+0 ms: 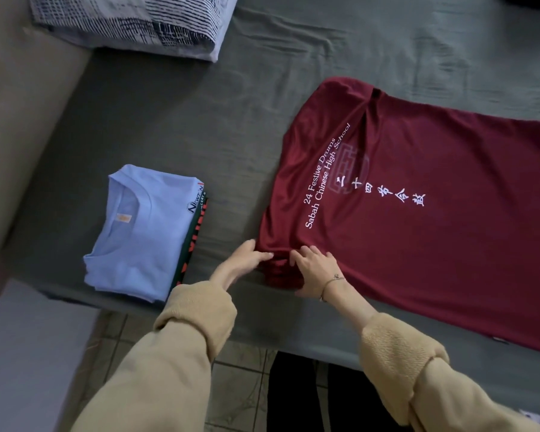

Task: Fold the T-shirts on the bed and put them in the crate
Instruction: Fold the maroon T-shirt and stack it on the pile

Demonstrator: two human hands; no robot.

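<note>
We observe a maroon T-shirt point(418, 232) spread print-side up on the grey-green bed sheet point(175, 132), occupying the right half of the view. White lettering and a column of white characters run across its chest. One sleeve appears folded in across the body near the top edge, where a seam line shows.

We note both hands at the near-left corner of this shirt, where the fabric is bunched. The left hand point(243, 260) lies low over the sheet with its fingers extended and close together, their tips resting on the bunched sleeve fabric. The right hand point(317, 269) sits just beside it on the shirt, fingers slightly spread and bent at the knuckles, pressing the cloth down; we cannot tell whether the thumb is tucked under the edge. A thin bracelet point(332, 280) circles the right wrist. Both arms wear tan fleece sleeves point(194, 319).

To the left, well apart from the maroon shirt, we record a folded light blue T-shirt point(141, 235) stacked on top of another folded dark garment point(194, 241) with red and green edges showing. At the top left lies a folded black-and-white patterned cloth point(131, 23). Tiled floor point(240, 372) shows below the bed edge.
</note>
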